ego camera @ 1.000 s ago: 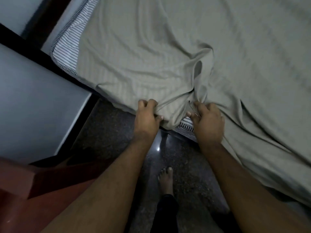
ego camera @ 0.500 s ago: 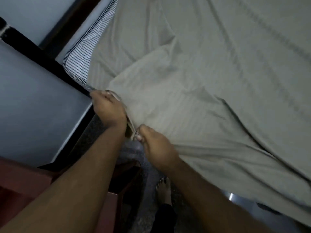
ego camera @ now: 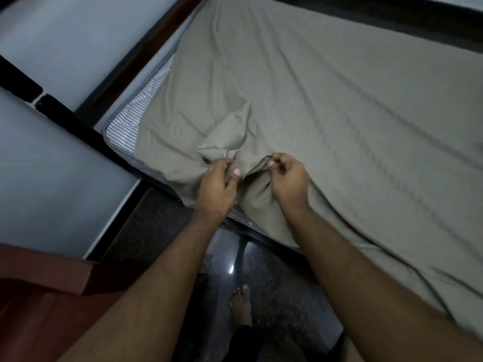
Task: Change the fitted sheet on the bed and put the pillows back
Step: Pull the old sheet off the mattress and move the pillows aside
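In the head view, the left hand [ego camera: 217, 188] and right hand [ego camera: 288, 178] are each pinching the bunched hem of the grey fitted sheet [ego camera: 300, 100], which is lying lengthwise up the striped mattress [ego camera: 125, 126], whose near-left corner is lying bare beside the dark bed frame [ego camera: 86, 126].

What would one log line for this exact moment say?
step: fitting sheet at corner | left hand: pinches sheet edge | right hand: pinches same edge | striped mattress corner: uncovered | pillows: not in view
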A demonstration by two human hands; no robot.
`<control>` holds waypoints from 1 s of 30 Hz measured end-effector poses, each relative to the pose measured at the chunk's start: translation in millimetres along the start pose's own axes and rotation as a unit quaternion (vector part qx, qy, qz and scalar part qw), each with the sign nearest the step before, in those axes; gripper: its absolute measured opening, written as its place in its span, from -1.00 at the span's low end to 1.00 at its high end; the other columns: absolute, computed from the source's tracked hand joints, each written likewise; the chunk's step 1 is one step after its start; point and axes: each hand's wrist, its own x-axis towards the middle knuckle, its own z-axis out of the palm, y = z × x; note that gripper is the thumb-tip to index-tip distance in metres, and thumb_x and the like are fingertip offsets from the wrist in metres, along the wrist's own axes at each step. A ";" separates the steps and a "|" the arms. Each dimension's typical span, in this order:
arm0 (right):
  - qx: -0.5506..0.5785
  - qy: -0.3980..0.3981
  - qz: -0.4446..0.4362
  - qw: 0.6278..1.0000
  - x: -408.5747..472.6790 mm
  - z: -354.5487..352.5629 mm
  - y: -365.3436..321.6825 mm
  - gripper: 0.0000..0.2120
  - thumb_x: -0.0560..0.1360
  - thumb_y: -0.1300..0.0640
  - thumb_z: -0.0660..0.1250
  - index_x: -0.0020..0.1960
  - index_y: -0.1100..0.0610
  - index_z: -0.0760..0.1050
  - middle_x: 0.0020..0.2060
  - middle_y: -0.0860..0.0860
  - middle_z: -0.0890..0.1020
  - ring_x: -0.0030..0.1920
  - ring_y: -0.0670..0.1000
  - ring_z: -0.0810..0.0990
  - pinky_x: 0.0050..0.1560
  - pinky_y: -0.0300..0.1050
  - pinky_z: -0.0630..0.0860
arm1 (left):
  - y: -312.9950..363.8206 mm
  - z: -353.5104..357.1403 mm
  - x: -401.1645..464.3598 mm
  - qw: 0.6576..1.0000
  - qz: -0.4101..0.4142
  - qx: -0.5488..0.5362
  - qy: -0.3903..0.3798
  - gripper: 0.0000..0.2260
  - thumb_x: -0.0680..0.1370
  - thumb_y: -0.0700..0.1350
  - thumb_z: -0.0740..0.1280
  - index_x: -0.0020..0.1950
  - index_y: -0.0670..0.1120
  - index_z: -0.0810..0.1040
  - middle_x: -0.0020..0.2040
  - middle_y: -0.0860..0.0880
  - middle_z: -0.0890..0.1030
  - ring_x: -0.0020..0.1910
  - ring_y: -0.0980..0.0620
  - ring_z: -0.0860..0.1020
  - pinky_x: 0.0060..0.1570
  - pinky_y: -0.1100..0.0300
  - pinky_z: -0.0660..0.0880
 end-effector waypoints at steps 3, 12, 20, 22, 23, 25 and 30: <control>-0.004 0.029 0.024 0.999 16.8 -38.7 -18.9 -0.77 0.63 0.08 0.28 0.12 0.16 0.67 0.03 0.14 0.72 0.11 0.12 0.66 0.06 -0.16 0.46 | 43.4 2.4 -16.3 1.000 -0.006 0.004 -0.012 -0.65 0.62 0.05 0.26 0.23 -0.18 0.56 0.09 -0.16 0.66 0.10 -0.13 0.62 0.10 0.07 0.52; -0.013 0.040 0.060 0.997 -49.0 -184.0 -75.3 -0.70 0.67 0.06 0.23 -0.04 0.24 0.61 -0.27 0.03 0.61 -0.18 0.04 0.58 -0.14 -0.11 0.43 | 190.8 25.1 -87.7 0.998 0.034 -0.020 -0.039 -0.63 0.65 -0.11 0.29 0.42 -0.23 0.47 0.36 -0.21 0.55 0.37 -0.14 0.49 0.39 0.04 0.41; -0.050 0.074 0.005 0.996 -123.1 -323.9 -129.1 -0.68 0.70 0.08 0.17 0.37 0.14 0.52 0.28 0.10 0.56 0.28 0.00 0.53 0.32 -0.22 0.37 | 301.0 11.4 -144.5 0.983 0.145 -0.054 -0.100 -0.62 0.64 -0.06 0.30 0.44 -0.16 0.46 0.38 -0.13 0.54 0.38 -0.05 0.49 0.39 0.04 0.42; -0.051 0.115 0.005 0.992 -138.8 -358.8 -135.8 -0.69 0.70 0.05 0.19 0.36 0.13 0.53 0.23 0.06 0.56 0.23 -0.03 0.53 0.27 -0.23 0.37 | 320.1 14.0 -168.8 0.973 0.178 -0.062 -0.133 -0.59 0.62 -0.02 0.30 0.44 -0.15 0.47 0.38 -0.11 0.54 0.37 -0.03 0.49 0.39 0.07 0.41; -0.048 0.137 0.006 0.989 -146.1 -375.9 -139.0 -0.69 0.69 0.03 0.20 0.35 0.12 0.53 0.20 0.02 0.55 0.22 -0.03 0.53 0.27 -0.21 0.39 | 331.3 17.0 -177.9 0.966 0.202 -0.052 -0.153 -0.59 0.62 -0.03 0.32 0.45 -0.15 0.46 0.38 -0.11 0.53 0.38 -0.02 0.48 0.39 0.14 0.38; -0.045 0.169 0.009 0.985 -159.4 -406.4 -141.7 -0.66 0.68 -0.02 0.21 0.36 0.12 0.52 0.18 -0.03 0.51 0.25 -0.01 0.53 0.33 -0.11 0.40 | 355.1 25.3 -188.4 0.949 0.251 -0.029 -0.188 -0.58 0.64 -0.08 0.35 0.47 -0.15 0.43 0.40 -0.11 0.51 0.40 -0.01 0.45 0.34 0.29 0.30; -0.123 0.236 0.011 0.964 -190.9 -492.3 -120.8 -0.61 0.68 -0.03 0.22 0.39 0.18 0.50 0.29 0.13 0.54 0.32 0.11 0.49 0.39 0.07 0.40 | 437.5 68.2 -207.3 0.916 0.333 -0.032 -0.220 -0.55 0.62 -0.09 0.39 0.47 -0.19 0.43 0.39 -0.13 0.51 0.33 0.08 0.45 0.23 0.56 0.20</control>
